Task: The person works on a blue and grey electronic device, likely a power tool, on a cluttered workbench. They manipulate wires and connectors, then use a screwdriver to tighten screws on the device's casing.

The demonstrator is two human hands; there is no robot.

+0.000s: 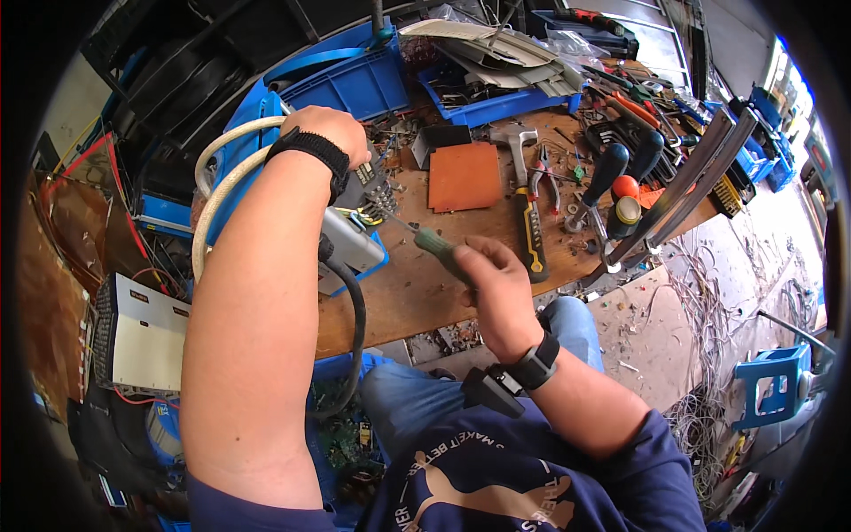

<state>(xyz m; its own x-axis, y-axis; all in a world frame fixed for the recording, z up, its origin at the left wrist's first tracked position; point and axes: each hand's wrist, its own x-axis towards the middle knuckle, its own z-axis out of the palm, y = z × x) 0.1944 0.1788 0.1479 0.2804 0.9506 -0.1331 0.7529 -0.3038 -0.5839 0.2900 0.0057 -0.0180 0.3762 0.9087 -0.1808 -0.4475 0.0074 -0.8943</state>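
Note:
My right hand (pixel 499 282) is closed around the green handle of a screwdriver (pixel 434 246). Its thin shaft points up and left at the exposed end of a blue and grey boxed device (pixel 359 244), where small metal terminals and coloured wires show. Whether the tip touches them I cannot tell. My left hand (pixel 330 130) is bent over the top of this device, back of the hand up; its fingers are mostly hidden. A thick off-white cable (pixel 210 222) loops beside my left forearm. From the device's near side hangs a thick black cable (pixel 356 306).
On the wooden bench (pixel 403 297) lie an orange-brown plate (pixel 464 177), a claw hammer (pixel 530 217), red-handled pliers (pixel 543 182) and scattered scraps. A blue tray (pixel 505 108) holds sheet pieces at the back. Loose wires (pixel 709 328) cover the floor near a blue stool (pixel 773 386).

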